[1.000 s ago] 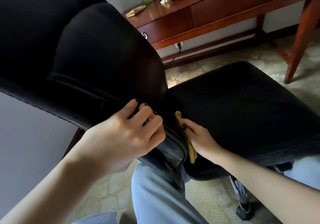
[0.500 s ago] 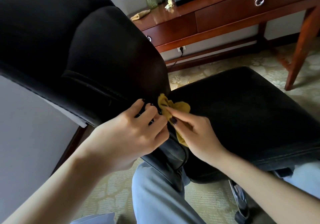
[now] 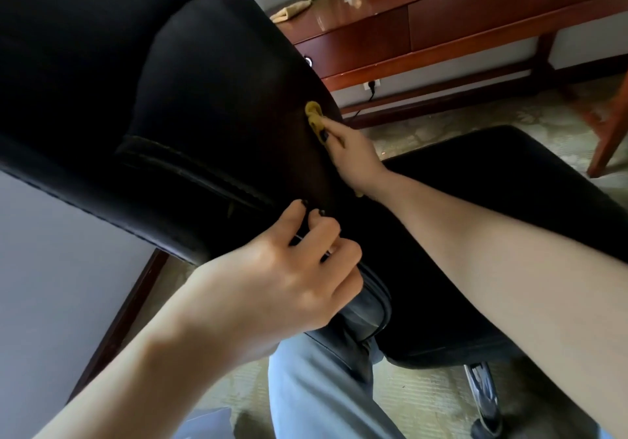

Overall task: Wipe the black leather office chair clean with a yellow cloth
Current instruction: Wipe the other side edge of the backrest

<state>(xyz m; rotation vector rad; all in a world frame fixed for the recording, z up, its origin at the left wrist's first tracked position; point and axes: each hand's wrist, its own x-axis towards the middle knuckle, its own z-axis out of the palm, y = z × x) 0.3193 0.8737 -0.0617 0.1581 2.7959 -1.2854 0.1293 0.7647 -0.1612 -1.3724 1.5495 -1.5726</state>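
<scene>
HOLD: left hand curls its fingers over the lower back edge of the black leather office chair, probably to steady it | WIPE: right hand clutches the crumpled yellow cloth, pressed against the chair back's far side | HIDDEN: most of the cloth lies under the palm; chair top cut off.

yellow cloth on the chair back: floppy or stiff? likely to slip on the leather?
Probably floppy: the yellow cloth bunches into soft folds under the right hand. Likely light, since that one hand pins it against the sloping chair backrest. It may glide easily, as the leather looks smooth.
</scene>
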